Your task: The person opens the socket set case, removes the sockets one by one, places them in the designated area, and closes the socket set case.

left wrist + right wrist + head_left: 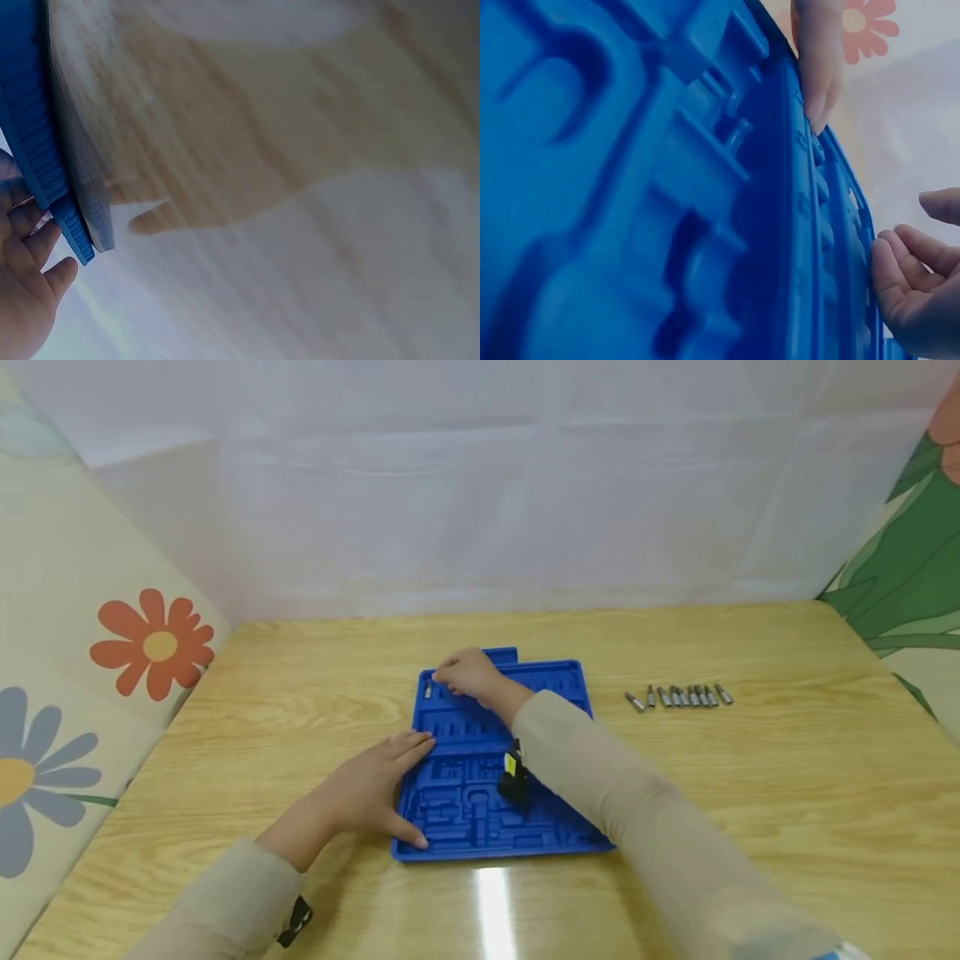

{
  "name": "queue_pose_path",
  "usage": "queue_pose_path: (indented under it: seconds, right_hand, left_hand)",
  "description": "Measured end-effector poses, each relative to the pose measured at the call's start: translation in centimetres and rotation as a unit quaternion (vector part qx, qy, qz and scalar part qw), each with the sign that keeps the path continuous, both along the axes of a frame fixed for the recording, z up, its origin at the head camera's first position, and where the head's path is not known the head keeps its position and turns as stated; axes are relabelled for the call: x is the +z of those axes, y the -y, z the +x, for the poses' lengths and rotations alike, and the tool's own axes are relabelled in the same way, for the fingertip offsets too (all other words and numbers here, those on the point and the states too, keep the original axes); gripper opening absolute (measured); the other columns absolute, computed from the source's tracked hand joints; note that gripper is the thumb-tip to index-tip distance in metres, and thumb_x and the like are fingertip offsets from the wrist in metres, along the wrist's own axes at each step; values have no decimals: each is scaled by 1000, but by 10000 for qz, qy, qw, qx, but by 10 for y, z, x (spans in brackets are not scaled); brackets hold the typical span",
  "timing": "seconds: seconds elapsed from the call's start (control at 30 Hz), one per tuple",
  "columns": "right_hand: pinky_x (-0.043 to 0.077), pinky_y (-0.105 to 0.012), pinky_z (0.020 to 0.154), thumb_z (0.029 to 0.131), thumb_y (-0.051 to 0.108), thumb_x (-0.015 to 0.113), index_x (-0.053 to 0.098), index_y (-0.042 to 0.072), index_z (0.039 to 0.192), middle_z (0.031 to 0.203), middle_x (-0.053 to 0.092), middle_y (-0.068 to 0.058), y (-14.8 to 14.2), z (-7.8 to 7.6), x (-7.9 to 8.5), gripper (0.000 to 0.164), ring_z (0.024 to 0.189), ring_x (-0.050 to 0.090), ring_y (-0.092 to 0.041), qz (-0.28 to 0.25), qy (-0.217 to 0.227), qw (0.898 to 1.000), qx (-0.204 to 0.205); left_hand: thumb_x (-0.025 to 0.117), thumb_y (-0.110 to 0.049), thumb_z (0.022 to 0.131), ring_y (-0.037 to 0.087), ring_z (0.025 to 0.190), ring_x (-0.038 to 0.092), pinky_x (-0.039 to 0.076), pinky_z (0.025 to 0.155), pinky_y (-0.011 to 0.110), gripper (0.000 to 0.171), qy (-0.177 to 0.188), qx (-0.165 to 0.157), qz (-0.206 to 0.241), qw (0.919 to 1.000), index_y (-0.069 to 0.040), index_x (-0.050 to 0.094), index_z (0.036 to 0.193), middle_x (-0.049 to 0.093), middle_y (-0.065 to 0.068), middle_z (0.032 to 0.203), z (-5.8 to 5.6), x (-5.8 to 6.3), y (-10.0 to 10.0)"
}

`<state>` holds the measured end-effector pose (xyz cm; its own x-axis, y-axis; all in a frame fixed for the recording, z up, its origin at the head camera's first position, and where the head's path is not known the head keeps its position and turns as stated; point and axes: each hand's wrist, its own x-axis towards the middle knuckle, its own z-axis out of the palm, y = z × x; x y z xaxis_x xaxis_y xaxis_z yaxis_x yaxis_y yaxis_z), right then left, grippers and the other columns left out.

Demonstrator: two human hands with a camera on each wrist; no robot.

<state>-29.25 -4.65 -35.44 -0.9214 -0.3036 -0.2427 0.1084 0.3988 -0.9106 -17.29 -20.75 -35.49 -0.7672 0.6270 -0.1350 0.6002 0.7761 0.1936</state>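
A blue plastic tool case (480, 806) lies unfolded on the table, its moulded slots facing up. My left hand (371, 781) rests along the case's left edge, fingers spread and thumb at the lower left corner. The left wrist view shows this hand (30, 270) against the case's side (37, 142). Over the upper left of the case is my right hand (472, 677), close beside a small metal bit (428, 690) in the top left slot. In the right wrist view, the right hand's (922, 292) thumb stands apart from its loosely bent fingers, with nothing visible between them.
Several small metal bits (678, 697) lie in a loose row on the wooden table (787, 777), right of the case. A white cloth (487, 510) hangs behind the table. Flower-patterned panels (45, 568) stand at both sides.
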Motion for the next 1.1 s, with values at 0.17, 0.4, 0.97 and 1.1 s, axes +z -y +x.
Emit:
queue_pose_path:
  seconds: [0.17, 0.4, 0.97, 1.1]
  right_hand:
    - [45, -21, 51, 83, 17, 58, 64, 1, 90, 76, 59, -5, 17, -8, -3, 19, 62, 54, -13, 674, -152, 9976, -90]
    - [32, -21, 40, 85, 20, 51, 44, 11, 51, 47, 42, 0, 28, -11, 4, 36, 42, 39, -12, 2070, -640, 9749, 516]
    - [36, -24, 41, 84, 19, 54, 61, 0, 91, 67, 53, -5, 43, -9, 6, 22, 47, 43, -14, 1122, 349, 9881, -994]
    - [44, -25, 54, 82, 21, 56, 62, 1, 95, 91, 60, -7, 41, -7, 6, 24, 65, 53, -15, 1531, 198, 9810, -1179]
  left_hand:
    - [53, -78, 51, 33, 125, 20, 21, 99, 45, 118, 27, -27, -4, 10000, -1, 24, 135, 23, 15, 138, 1, -1, 0]
    - [52, -78, 52, 31, 126, 18, 25, 97, 45, 117, 42, 13, -52, 10000, -1, 23, 136, 21, 14, 139, 2, -2, -1]
    - [53, -77, 52, 30, 127, 15, 24, 97, 45, 116, 103, 42, 72, 9999, -3, 22, 136, 19, 11, 141, 1, -1, 6]
    - [53, -77, 52, 30, 127, 15, 24, 97, 45, 116, 117, 10, 72, 9999, -3, 22, 136, 19, 11, 141, 1, -1, 3]
